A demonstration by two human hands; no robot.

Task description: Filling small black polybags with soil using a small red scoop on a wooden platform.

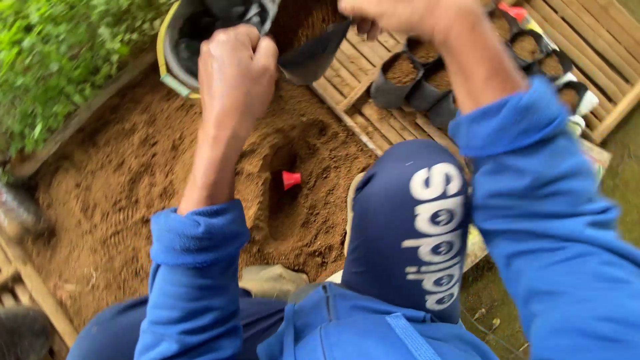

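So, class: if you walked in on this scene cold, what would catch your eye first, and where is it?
Top centre, two raised hands, the left hand a closed fist and the right hand, hold an empty black grow bag between them. Below lies a mound of brown soil with a hollow holding a small red scoop. Upper right, filled black bags stand in rows on a wooden slatted pallet.
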